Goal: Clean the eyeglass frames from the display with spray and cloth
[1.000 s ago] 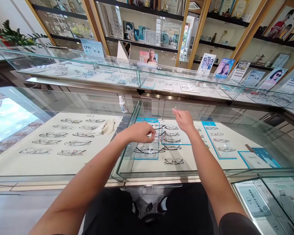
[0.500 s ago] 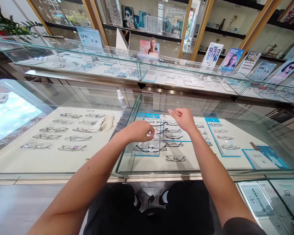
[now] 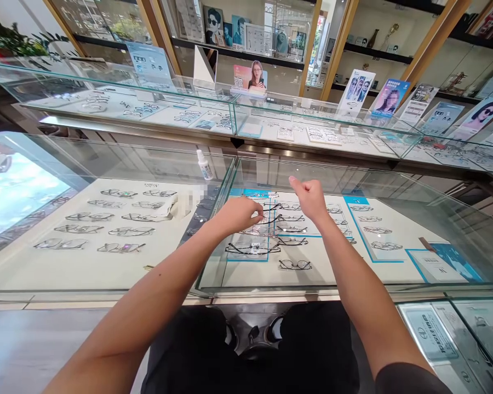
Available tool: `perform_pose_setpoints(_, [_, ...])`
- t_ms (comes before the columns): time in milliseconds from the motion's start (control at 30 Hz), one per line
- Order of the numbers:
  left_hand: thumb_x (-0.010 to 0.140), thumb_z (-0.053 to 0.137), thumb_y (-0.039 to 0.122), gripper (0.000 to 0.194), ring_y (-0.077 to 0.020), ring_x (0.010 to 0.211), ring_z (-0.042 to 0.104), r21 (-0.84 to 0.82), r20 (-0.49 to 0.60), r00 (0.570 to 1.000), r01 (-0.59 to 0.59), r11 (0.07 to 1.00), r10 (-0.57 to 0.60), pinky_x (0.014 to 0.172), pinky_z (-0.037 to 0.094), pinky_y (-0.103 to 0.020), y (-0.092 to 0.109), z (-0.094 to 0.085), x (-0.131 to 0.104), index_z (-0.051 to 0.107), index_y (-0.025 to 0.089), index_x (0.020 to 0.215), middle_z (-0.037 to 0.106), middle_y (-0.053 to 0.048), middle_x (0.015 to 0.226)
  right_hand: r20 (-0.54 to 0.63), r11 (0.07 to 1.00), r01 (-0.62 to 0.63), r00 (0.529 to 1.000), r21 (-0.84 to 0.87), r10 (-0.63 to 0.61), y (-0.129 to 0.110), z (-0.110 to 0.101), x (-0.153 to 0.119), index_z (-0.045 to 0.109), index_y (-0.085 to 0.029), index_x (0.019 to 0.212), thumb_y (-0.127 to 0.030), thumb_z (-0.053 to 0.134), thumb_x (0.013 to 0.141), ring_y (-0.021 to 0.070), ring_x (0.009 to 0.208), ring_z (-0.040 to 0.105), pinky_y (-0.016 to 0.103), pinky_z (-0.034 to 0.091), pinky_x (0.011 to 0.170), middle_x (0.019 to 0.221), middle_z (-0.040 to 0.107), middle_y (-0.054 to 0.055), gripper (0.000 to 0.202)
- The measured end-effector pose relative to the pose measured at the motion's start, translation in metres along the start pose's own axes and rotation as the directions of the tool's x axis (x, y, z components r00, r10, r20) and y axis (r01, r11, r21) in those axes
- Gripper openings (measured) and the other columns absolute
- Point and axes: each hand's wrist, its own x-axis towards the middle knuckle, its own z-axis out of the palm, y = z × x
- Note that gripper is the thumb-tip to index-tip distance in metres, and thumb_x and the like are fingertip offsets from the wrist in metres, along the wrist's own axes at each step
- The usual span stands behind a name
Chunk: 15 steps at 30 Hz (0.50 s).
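My left hand (image 3: 241,213) is over the left part of the right-hand glass case, fingers curled toward the thumb. It covers part of a column of dark-framed eyeglasses (image 3: 253,249). Whether anything is pinched in it is hidden. To its right, my right hand (image 3: 310,201) is closed in a fist with the thumb raised, above more eyeglasses (image 3: 291,241); what it may hold cannot be seen. The two hands are apart. Below them, a round-lensed pair of eyeglasses (image 3: 294,265) lies on the white display board.
A white spray bottle (image 3: 204,164) stands by the case divider. A crumpled beige cloth (image 3: 167,208) lies to the left, above rows of eyeglasses (image 3: 79,229). Behind runs a second glass showcase (image 3: 234,104) with advertising cards (image 3: 388,99). A glass edge (image 3: 271,287) lies in front of me.
My left hand has moved slightly right and up, its fingers now a little straighter. My right hand has shifted slightly right, with its thumb tilted higher. The eyeglasses look nearly unmoved.
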Motion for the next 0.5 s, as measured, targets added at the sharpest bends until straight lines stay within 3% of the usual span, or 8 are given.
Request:
perform_pose_setpoints(167, [0.097, 0.060, 0.045, 0.032, -0.0194, 0.073, 0.063, -0.221, -0.191, 0.981, -0.032, 0.975, -0.011, 0.066, 0.035, -0.031, 0.001, -0.007, -0.005, 0.084, 0.024, 0.098, 0.073, -0.005, 0.079, -0.109, 0.998, 0.028, 0.994, 0.051, -0.022, 0.005, -0.001, 0.002, 0.015, -0.027, 0.057, -0.078, 0.058, 0.093, 0.0128, 0.061, 0.013, 0.035, 0.013, 0.058, 0.061, 0.014, -0.004, 0.075])
perform_pose_setpoints(233, [0.096, 0.064, 0.045, 0.029, -0.0175, 0.072, 0.060, -0.398, -0.345, 0.934, -0.059, 0.916, -0.089, 0.067, 0.039, -0.031, 0.001, -0.009, -0.006, 0.083, 0.023, 0.092, 0.070, -0.003, 0.078, -0.185, 0.998, 0.035, 0.982, 0.050, -0.026, 0.007, -0.002, 0.003, 0.015, -0.027, 0.058, -0.079, 0.056, 0.093, 0.0132, 0.062, 0.014, 0.035, 0.014, 0.058, 0.061, 0.014, -0.004, 0.075])
perform_pose_setpoints(300, [0.093, 0.069, 0.044, 0.026, -0.0180, 0.081, 0.064, -0.570, -0.491, 0.849, -0.143, 0.809, -0.196, 0.074, 0.046, -0.031, 0.001, -0.009, -0.004, 0.081, 0.022, 0.087, 0.072, -0.004, 0.085, -0.214, 0.999, 0.042, 0.976, 0.034, -0.034, 0.008, -0.001, 0.003, 0.015, -0.027, 0.059, -0.078, 0.055, 0.094, 0.0133, 0.062, 0.015, 0.035, 0.015, 0.058, 0.061, 0.015, -0.004, 0.074])
perform_pose_setpoints(367, [0.089, 0.075, 0.046, 0.026, -0.0200, 0.093, 0.069, -0.711, -0.549, 0.783, -0.254, 0.656, -0.292, 0.083, 0.052, -0.033, 0.001, -0.006, -0.001, 0.079, 0.021, 0.083, 0.076, -0.006, 0.095, -0.186, 0.998, 0.050, 0.982, 0.026, -0.044, 0.008, 0.004, 0.001, 0.016, -0.026, 0.060, -0.076, 0.056, 0.094, 0.0130, 0.063, 0.015, 0.035, 0.015, 0.059, 0.061, 0.015, -0.004, 0.072])
perform_pose_setpoints(500, [0.083, 0.087, 0.050, 0.030, -0.0245, 0.108, 0.073, -0.884, -0.460, 0.781, -0.360, 0.297, -0.423, 0.099, 0.056, -0.040, -0.001, -0.001, 0.005, 0.081, 0.022, 0.087, 0.081, -0.009, 0.105, -0.033, 0.997, 0.063, 0.998, 0.052, -0.062, 0.010, 0.025, -0.010, 0.018, -0.026, 0.061, -0.065, 0.057, 0.098, 0.0123, 0.062, 0.016, 0.034, 0.016, 0.060, 0.062, 0.016, -0.005, 0.067])
